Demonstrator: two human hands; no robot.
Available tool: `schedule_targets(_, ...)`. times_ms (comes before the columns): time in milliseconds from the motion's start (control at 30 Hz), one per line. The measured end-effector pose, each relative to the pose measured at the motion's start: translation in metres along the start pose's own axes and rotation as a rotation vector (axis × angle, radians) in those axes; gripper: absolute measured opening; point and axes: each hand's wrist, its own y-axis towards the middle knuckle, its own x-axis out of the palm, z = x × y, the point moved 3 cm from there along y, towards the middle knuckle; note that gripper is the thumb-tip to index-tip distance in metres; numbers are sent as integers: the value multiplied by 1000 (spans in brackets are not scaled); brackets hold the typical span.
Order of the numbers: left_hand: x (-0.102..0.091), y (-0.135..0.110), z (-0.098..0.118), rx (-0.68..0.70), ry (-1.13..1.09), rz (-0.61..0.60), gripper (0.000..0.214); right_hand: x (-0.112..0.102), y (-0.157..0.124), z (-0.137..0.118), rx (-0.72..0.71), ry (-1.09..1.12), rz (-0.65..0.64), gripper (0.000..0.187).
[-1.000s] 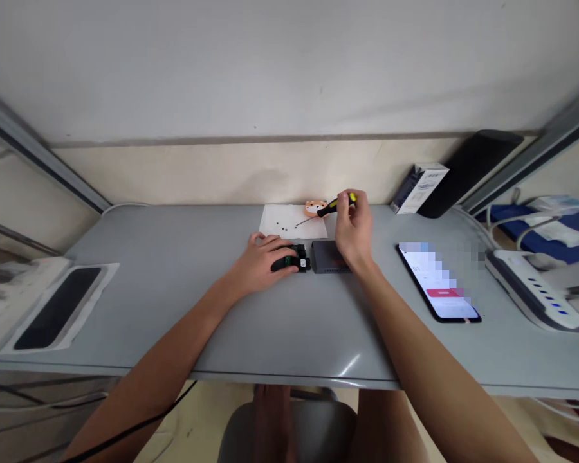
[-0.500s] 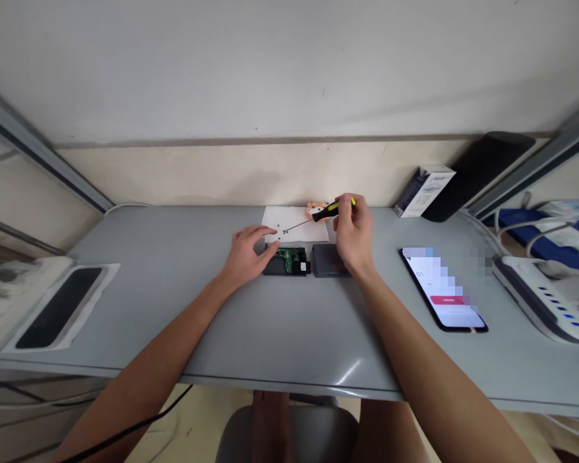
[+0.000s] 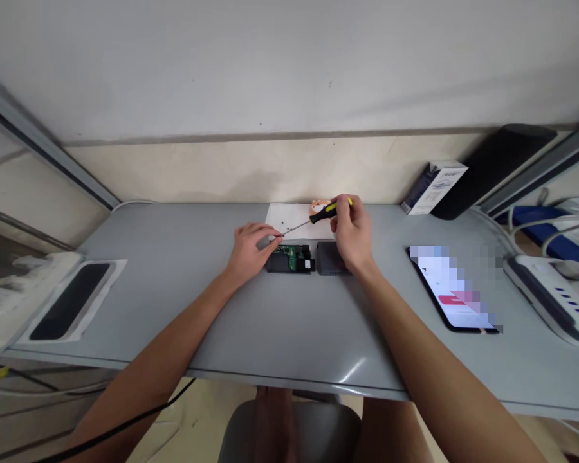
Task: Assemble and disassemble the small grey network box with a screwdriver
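My right hand (image 3: 352, 235) grips a black and yellow screwdriver (image 3: 324, 211), its thin shaft slanting down to the left. At the tip, the thumb and forefinger of my left hand (image 3: 251, 247) are pinched together; anything between them is too small to make out. Beneath them lies a sheet of white paper (image 3: 296, 215) with several tiny dark screws (image 3: 284, 224) on it. Just in front of the paper, a green circuit board (image 3: 294, 256) sits in a dark casing, close to my left thumb. A dark grey cover (image 3: 327, 258) lies to its right, partly hidden by my right hand.
An orange and white animal-shaped item (image 3: 318, 204) rests on the paper's back edge. To the right are a lit phone (image 3: 446, 283), a white box (image 3: 437, 186), a black cylinder (image 3: 495, 170) and a power strip (image 3: 554, 299). A dark phone-like slab (image 3: 72, 301) lies left.
My left thumb and forefinger have closed together at the screwdriver's tip; before, they were apart. The tip has shifted slightly down and left on the paper. The view has turned a little left.
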Motion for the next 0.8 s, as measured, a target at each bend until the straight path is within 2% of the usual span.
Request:
schedule_targets(367, 1, 0, 0, -39, -52, -16, 10, 2, -3, -3, -9, 31, -17, 45)
schedule_targets(533, -8, 3, -8, -61, -149, 21, 27, 1, -4, -1, -66, -70, -34, 42)
schedule_targets(800, -11, 1, -3, 71, -11, -83, 30, 3, -8, -1, -74, -155, -124, 46)
